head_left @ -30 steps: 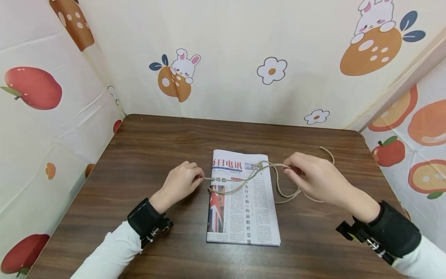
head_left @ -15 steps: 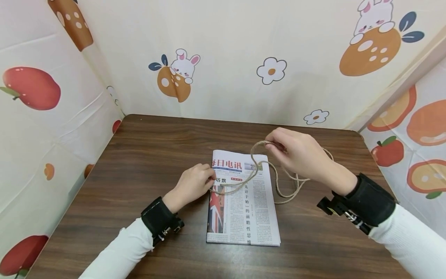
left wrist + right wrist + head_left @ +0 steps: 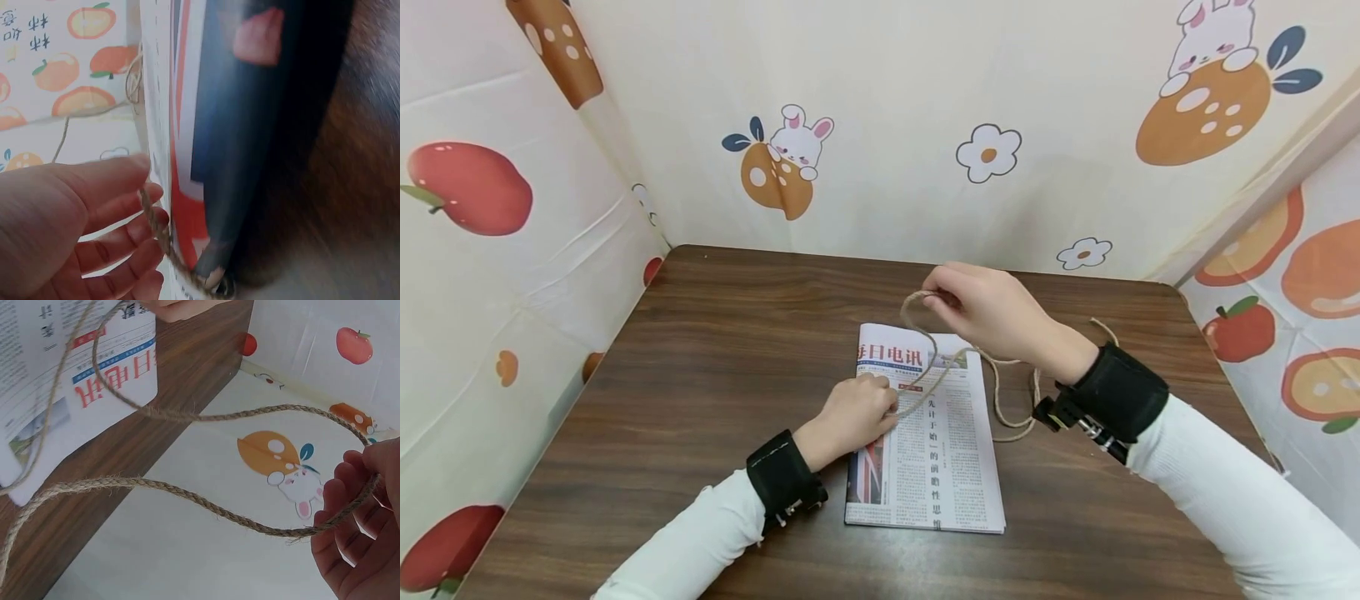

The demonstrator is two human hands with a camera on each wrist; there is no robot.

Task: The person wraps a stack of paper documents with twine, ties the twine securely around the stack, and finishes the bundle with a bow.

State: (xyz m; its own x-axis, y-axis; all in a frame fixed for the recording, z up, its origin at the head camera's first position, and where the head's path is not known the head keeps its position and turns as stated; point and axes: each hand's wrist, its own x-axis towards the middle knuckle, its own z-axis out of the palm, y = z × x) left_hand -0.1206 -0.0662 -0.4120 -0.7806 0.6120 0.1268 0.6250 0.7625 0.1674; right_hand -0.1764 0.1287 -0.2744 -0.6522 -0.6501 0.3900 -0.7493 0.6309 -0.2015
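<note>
A folded newspaper (image 3: 958, 492) lies flat on the wooden table. Over its left part, my left hand (image 3: 853, 412) holds a strand of jute rope (image 3: 997, 396) close above the page. In the left wrist view the thumb and curled fingers (image 3: 109, 247) grip that strand beside the paper's edge. My right hand (image 3: 981, 308) is raised above the top of the newspaper, pinching another stretch of the rope in a bend. The right wrist view shows this rope (image 3: 250, 525) looping round through the fingertips, both strands running back toward the newspaper.
Loose rope loops lie right of the newspaper, and a rope end (image 3: 1103, 329) sticks out behind the right forearm. The brown table (image 3: 737, 308) meets a printed cloth backdrop (image 3: 880, 200) at its back and sides. Black camera straps (image 3: 782, 479) wrap both wrists.
My right hand has gone left and toward the back, drawing the rope into a raised loop over the newspaper. My left hand has moved right from beside the paper onto its left part.
</note>
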